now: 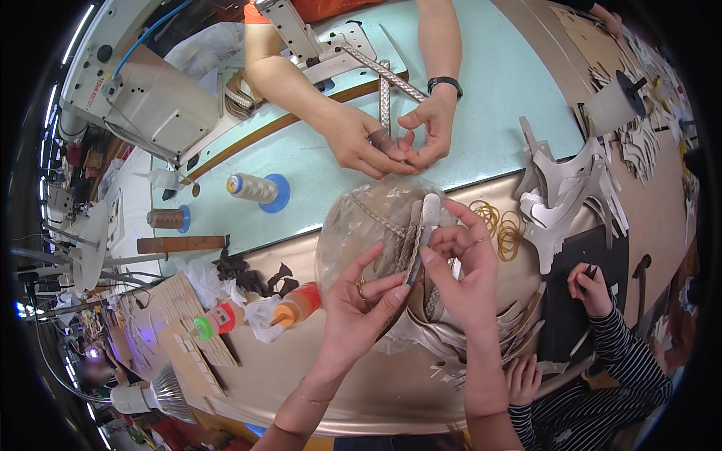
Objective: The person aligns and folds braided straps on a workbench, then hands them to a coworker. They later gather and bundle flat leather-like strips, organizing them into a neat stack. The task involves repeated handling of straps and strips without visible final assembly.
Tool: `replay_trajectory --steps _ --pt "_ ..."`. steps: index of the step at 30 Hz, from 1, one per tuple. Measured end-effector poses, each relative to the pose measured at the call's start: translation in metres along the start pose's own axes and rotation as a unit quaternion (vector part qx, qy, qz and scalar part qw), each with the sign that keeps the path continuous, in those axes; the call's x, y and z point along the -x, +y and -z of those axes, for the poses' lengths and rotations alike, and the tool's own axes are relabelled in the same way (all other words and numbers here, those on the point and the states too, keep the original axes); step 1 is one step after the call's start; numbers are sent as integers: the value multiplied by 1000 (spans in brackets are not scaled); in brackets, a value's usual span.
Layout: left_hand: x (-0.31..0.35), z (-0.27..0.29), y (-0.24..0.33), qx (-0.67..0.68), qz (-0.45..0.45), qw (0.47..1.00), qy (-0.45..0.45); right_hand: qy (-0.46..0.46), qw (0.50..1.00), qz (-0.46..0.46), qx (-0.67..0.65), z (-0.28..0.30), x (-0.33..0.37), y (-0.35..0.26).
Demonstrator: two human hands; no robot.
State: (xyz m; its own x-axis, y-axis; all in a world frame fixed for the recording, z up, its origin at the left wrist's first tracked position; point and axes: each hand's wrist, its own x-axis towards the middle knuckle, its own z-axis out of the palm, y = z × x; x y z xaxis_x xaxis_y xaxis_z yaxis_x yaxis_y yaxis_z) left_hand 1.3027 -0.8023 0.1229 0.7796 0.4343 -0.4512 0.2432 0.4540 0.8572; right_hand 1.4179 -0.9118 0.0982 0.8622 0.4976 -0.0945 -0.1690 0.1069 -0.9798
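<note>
Between my two hands is a narrow pale metallic strap (431,209) with a rounded far end and a dark underside. My left hand (365,297) pinches its near part between thumb and fingers. Further up, the thumb and fingers of my right hand (462,274) close on the same strap. Just behind it lies a clear plastic bag (342,237) with braided straps (387,225) in and over it. Below my right hand is a pile of curved metallic pieces (436,331), partly hidden by that hand and wrist.
Across the table, a co-worker's hands (387,146) meet near braided strips (385,98) by a sewing machine (154,94). Thread spools (256,188), glue bottles (297,304) and wooden boards (184,319) lie left. Rubber bands (508,240), cut pieces (564,188) and a striped-sleeved person's hand (590,289) are right.
</note>
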Motion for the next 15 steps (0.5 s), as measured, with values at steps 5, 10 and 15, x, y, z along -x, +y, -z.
replay_trajectory --steps 5,10,15 --pt "-2 -1 0 -1 -5 1000 8 -30 1000 1 3 -1 6 -1" --pt "-2 -4 3 -4 -11 1000 20 -41 999 -8 -3 -1 10 -2" --pt "-4 -6 5 -7 -2 999 35 -61 998 2 27 1 17 -2"
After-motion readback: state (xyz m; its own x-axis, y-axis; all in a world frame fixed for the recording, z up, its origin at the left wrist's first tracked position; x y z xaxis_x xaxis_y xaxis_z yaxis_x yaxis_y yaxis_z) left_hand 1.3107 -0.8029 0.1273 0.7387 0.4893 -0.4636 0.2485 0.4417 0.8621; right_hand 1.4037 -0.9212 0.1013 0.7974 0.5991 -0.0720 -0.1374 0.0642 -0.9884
